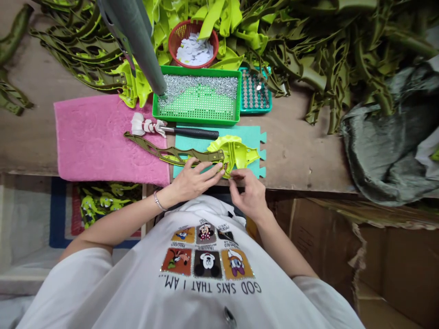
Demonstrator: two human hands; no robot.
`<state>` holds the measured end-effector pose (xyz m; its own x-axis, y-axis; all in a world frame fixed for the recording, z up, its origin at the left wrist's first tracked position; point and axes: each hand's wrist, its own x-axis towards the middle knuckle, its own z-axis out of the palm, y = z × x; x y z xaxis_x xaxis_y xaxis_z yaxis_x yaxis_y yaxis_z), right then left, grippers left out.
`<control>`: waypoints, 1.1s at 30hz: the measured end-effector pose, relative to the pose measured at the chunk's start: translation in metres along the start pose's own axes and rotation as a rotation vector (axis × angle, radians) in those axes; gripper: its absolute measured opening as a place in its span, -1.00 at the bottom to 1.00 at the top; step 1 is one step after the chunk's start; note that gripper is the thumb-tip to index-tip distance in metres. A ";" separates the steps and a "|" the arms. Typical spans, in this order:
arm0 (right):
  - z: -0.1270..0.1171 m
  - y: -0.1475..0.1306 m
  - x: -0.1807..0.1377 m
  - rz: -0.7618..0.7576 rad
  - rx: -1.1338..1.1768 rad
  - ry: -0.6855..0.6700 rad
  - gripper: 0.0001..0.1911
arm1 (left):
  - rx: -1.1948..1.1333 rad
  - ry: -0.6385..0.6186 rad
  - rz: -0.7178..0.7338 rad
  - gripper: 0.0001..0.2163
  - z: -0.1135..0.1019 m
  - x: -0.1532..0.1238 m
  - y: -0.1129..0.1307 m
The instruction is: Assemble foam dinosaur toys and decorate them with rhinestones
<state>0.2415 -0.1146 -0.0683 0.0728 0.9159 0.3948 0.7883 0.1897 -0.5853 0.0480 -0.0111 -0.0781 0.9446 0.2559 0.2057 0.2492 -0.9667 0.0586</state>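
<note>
A toy plastic part with a long olive-green arm [161,150] and a lime-green end piece [236,151] lies across a teal mat [252,137] and a pink towel [92,137]. My left hand [194,180] rests on the joint between the two pieces, fingers pressed on it. My right hand [248,192] is beside it, fingertips pinched at the lime piece's near edge; what they pinch is too small to name. A black-handled tool [192,132] with a cloth-wrapped end lies just beyond the part.
A green tray [197,98] of small metal screws, a teal tray [255,93] of round pieces and a red basket [194,43] of white discs stand behind. Piles of olive and lime parts [325,50] fill the back. A grey pole [137,41] rises at left. A grey bag [391,146] sits right.
</note>
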 end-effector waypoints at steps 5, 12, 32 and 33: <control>-0.003 0.000 0.000 0.020 -0.060 0.056 -0.79 | 0.002 -0.007 -0.016 -0.64 0.001 -0.003 0.001; 0.002 -0.005 0.002 0.021 -0.111 0.143 -0.80 | 0.021 -0.012 -0.002 -0.66 -0.005 -0.001 0.006; 0.005 -0.014 0.003 0.442 -0.111 0.144 -0.92 | -0.034 -0.154 -0.065 -0.52 0.001 -0.005 0.013; 0.005 -0.014 0.004 0.466 -0.113 0.138 -0.91 | -0.029 -0.134 -0.064 -0.53 0.002 -0.005 0.014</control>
<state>0.2280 -0.1121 -0.0619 0.5073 0.8372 0.2041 0.7133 -0.2750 -0.6447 0.0467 -0.0259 -0.0803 0.9475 0.3123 0.0683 0.3053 -0.9474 0.0963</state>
